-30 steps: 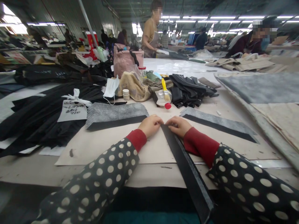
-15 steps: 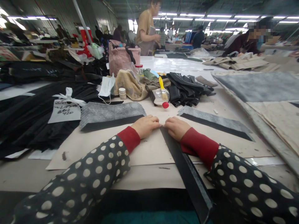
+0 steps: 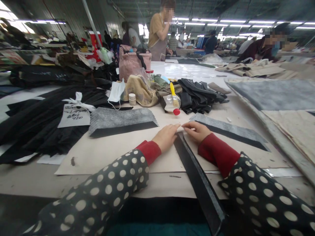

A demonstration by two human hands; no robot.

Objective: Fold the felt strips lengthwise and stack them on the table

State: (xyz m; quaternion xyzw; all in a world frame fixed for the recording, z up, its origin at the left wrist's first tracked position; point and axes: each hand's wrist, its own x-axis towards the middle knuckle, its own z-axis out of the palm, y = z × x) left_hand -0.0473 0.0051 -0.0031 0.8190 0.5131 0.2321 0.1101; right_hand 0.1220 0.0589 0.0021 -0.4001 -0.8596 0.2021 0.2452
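Note:
A long black fabric strip (image 3: 190, 168) with a grey fuzzy edge runs from the table toward me and over its front edge. At its far end is my left hand (image 3: 167, 136), fingers forward and close together, seemingly holding the strip's corner. My right hand (image 3: 197, 131) is just to the right of that end, fingers loosely bent and a gap showing between thumb and forefinger. The fingertips of both hands nearly meet. Grey-and-black fabric pieces lie beyond the hands, a stack at left (image 3: 123, 119) and another at right (image 3: 230, 129).
Black cloth (image 3: 46, 134) with a handwritten tag (image 3: 74, 116) is piled at left. A yellow-handled brush (image 3: 173, 93) lies on a red-capped bottle (image 3: 176, 111), near a small jar (image 3: 132, 99) and a face mask (image 3: 116, 91). Beyond stands a pink bag (image 3: 128, 64); co-workers are farther back.
My left hand has moved right and its fingers now point more forward. My right hand has shifted slightly right and loosened at the strip's end. The whole view has shifted a little.

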